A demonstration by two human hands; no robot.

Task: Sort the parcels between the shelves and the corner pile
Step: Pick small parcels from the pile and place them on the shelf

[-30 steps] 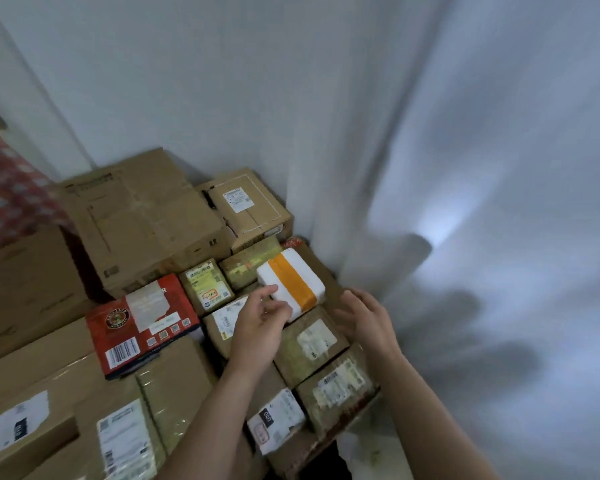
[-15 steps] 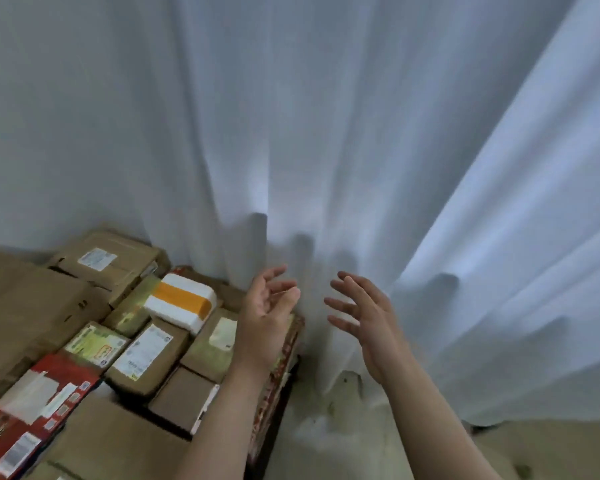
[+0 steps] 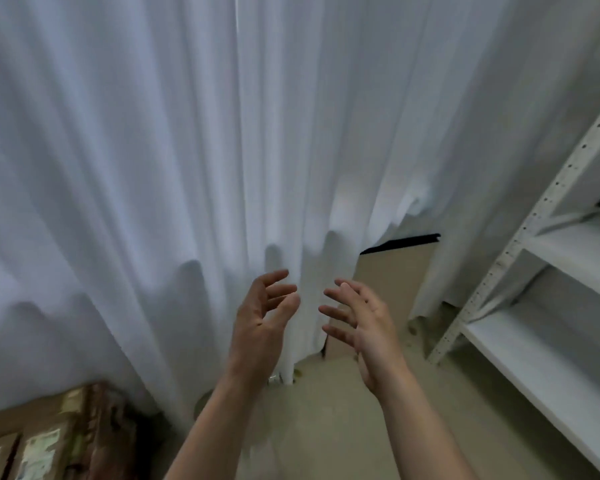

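Both hands, left (image 3: 264,320) and right (image 3: 365,329), hang empty before the curtain (image 3: 174,174), fingers loosely spread and palms facing, probably free for the next load, with the parcels (image 3: 39,445) at the curtain's left foot and the shelves (image 3: 548,368) to its right.

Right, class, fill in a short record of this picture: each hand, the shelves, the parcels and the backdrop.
left hand: raised, fingers loosely spread, holds nothing
right hand: raised, fingers loosely spread, holds nothing
shelves: white metal rack at the right edge
parcels: blurred brown boxes in the bottom left corner
backdrop: white curtain, with a cardboard sheet showing past its edge
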